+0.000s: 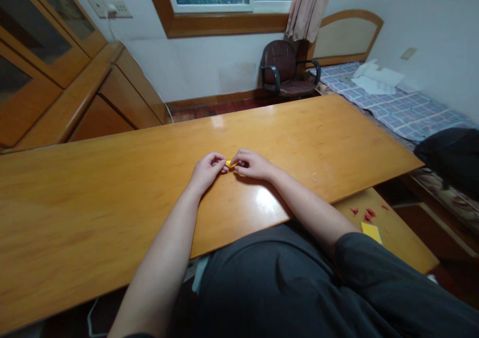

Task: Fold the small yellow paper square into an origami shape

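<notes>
A small folded piece of yellow paper (230,164) is pinched between both my hands over the middle of a long wooden table (112,188). My left hand (207,170) grips its left end with curled fingers. My right hand (251,163) holds the right end, fingertips pressed on it. Most of the paper is hidden by my fingers.
A lower wooden surface (396,238) at the right carries a yellow paper sheet (371,231) and several small red folded pieces (364,213). A dark chair (284,69) stands by the far wall, a bed (392,103) at right, wooden cabinets (56,79) at left.
</notes>
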Tool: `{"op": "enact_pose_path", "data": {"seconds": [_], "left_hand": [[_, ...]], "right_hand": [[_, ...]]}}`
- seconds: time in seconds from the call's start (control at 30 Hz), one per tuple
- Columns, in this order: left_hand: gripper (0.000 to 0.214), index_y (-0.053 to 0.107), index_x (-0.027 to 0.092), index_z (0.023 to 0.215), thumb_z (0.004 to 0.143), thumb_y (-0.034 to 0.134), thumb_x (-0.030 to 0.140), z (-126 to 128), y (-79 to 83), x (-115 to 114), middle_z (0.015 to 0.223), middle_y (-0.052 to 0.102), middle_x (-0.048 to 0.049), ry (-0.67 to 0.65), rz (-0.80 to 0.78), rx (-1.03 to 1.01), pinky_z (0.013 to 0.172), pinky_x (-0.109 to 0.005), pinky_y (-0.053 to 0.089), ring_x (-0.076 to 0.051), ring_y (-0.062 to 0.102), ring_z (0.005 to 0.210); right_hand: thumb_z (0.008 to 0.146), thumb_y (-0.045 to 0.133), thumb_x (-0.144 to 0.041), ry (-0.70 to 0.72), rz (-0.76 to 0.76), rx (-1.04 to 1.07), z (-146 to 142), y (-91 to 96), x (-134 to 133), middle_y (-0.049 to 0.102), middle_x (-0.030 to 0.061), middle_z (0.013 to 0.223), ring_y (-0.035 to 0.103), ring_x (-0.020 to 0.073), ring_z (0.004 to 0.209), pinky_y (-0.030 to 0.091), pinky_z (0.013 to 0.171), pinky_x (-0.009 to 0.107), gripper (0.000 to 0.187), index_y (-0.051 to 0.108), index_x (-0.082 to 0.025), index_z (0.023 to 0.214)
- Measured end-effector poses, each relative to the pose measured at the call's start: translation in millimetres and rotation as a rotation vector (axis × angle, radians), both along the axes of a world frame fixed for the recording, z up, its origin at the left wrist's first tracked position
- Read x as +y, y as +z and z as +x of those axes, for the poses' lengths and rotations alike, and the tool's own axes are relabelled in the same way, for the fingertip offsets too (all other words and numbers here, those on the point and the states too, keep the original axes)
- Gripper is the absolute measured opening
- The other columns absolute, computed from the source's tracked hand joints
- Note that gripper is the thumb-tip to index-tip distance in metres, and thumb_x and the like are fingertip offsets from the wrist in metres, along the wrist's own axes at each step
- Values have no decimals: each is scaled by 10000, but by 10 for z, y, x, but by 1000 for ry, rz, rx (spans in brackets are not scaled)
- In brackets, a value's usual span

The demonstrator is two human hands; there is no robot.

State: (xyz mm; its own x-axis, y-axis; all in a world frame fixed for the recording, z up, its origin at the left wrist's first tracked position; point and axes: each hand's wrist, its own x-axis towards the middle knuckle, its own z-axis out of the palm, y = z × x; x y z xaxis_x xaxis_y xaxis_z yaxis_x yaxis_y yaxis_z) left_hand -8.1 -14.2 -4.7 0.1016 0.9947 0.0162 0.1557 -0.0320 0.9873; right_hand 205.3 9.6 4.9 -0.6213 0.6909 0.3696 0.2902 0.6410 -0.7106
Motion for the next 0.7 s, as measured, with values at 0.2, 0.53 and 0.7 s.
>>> {"op": "enact_pose_path", "data": {"seconds": [0.2, 0.53, 0.7], "left_hand": [[249, 616, 165, 855, 763, 723, 371, 10, 45, 8, 695, 715, -34, 10, -57, -7, 654, -295, 559, -155, 687, 626], [147, 613, 155, 844, 784, 679, 272, 16, 75, 17, 700, 709, -37, 32, -124, 39, 642, -262, 537, -141, 675, 623], [113, 607, 160, 849, 798, 644, 253, 7, 94, 5, 698, 680, -25, 31, -149, 128, 593, -250, 510, -133, 641, 594]], "right_hand": [[861, 681, -287, -42, 1, 6, -4, -73, 34, 569, 24, 867, 567, 122, 736, 473, 723, 262, 162, 742, -162, 944], [890, 683, -249, -19, 181, -111, 16, -103, 98, 608, 80, 974, 588, 182, 921, 481, 841, 320, 149, 779, -192, 990], [888, 696, -251, -24, 236, -155, 32, -131, 120, 633, 85, 1000, 587, 192, 945, 470, 881, 343, 147, 782, -203, 997]]}}
